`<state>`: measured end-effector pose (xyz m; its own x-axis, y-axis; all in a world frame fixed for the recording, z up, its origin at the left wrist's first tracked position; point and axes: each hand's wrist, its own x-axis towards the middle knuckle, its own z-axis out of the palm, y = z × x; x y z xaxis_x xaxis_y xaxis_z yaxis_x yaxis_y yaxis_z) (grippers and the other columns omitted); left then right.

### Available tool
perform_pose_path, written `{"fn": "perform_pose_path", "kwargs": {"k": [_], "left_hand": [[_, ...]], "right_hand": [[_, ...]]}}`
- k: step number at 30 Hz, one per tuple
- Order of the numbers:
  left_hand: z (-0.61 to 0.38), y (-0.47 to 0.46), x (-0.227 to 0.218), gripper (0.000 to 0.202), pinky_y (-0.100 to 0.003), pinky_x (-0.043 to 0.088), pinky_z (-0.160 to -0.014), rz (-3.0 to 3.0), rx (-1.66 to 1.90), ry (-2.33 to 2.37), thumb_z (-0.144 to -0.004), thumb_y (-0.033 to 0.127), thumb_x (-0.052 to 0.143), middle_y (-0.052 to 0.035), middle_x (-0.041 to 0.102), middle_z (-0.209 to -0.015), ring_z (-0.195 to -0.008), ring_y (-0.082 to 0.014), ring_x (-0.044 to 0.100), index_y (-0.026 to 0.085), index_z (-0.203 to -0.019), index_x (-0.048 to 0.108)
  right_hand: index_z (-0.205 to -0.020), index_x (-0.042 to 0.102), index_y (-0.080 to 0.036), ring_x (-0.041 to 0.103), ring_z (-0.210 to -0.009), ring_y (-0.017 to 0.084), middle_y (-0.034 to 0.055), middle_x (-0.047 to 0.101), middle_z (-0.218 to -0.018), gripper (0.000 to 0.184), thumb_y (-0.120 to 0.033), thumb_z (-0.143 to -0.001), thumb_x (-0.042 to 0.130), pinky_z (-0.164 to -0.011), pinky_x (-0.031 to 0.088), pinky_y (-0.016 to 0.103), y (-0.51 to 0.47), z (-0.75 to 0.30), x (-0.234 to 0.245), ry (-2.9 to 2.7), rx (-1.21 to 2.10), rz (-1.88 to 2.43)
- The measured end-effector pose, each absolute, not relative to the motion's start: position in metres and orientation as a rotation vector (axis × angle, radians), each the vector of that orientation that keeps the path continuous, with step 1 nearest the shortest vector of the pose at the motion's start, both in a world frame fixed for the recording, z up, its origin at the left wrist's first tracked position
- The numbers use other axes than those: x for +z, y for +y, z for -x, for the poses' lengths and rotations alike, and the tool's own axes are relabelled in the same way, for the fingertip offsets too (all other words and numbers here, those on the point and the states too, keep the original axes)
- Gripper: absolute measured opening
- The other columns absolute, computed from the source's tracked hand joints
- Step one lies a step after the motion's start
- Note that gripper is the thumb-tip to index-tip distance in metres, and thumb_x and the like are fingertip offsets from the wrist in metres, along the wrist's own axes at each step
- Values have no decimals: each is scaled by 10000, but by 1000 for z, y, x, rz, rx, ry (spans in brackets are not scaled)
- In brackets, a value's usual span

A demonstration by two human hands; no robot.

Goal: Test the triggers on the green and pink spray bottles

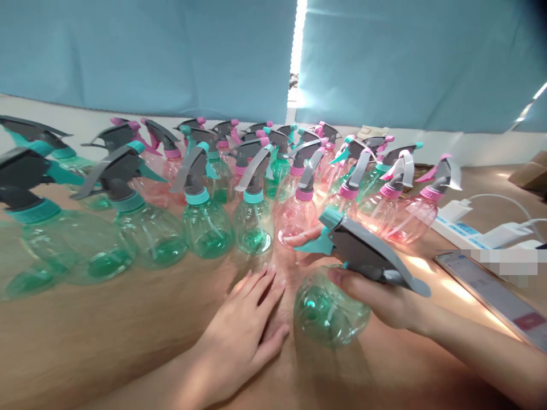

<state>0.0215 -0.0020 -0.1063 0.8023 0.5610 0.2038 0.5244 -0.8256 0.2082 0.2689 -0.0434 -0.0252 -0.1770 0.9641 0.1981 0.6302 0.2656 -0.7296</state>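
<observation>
My right hand (pixel 384 296) grips a clear green spray bottle (pixel 331 313) by its neck, with a grey head and a teal trigger and nozzle. The bottle leans a little, and its index finger reaches out past the trigger. Palm down, my left hand (pixel 245 324) lies flat on the wooden table (pixel 141 330), fingers stretched out, to the left of that bottle and not touching it. Just beyond the left fingertips stands another green spray bottle (pixel 253 225). A pink spray bottle (pixel 297 213) stands behind the right index finger.
Several more green and pink spray bottles stand in rows across the back, such as one green bottle (pixel 208 228) and one pink bottle (pixel 416 210). At right lie a phone (pixel 491 296) and a white power strip (pixel 459 228) with plugs. Blue blinds (pixel 149 57) hang behind.
</observation>
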Motion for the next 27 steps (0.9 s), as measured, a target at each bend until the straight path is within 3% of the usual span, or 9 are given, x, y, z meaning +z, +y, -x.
{"fn": "perform_pose_path", "kwargs": {"k": [5, 17, 27], "left_hand": [[-22, -2, -106, 546, -520, 375, -1116, -2870, 398, 848, -975, 456, 407, -128, 428, -1505, -1400, -313, 369, 171, -1440, 409], [-22, -1, -104, 554, -515, 345, -1136, -2838, 374, 854, -972, 462, 415, -122, 412, -1516, -1409, -316, 351, 184, -1451, 401], [-22, -2, -104, 556, -517, 361, -1125, -2853, 367, 846, -968, 462, 423, -126, 425, -1507, -1402, -322, 361, 175, -1444, 407]], "right_hand": [[-1264, 588, -322, 689, -772, 230, 13, 738, -962, 377, -329, -888, 552, -696, 550, 366, -44, -270, -27, -1893, 655, 1434], [-1193, 614, -303, 679, -726, 223, 4, 729, -857, 317, -361, -892, 536, -663, 543, 350, -44, -268, -26, -1905, 653, 1440], [-1011, 649, -291, 657, -718, 227, -16, 655, -689, 175, -353, -894, 534, -709, 522, 364, -47, -270, -28, -1905, 635, 1529]]}}
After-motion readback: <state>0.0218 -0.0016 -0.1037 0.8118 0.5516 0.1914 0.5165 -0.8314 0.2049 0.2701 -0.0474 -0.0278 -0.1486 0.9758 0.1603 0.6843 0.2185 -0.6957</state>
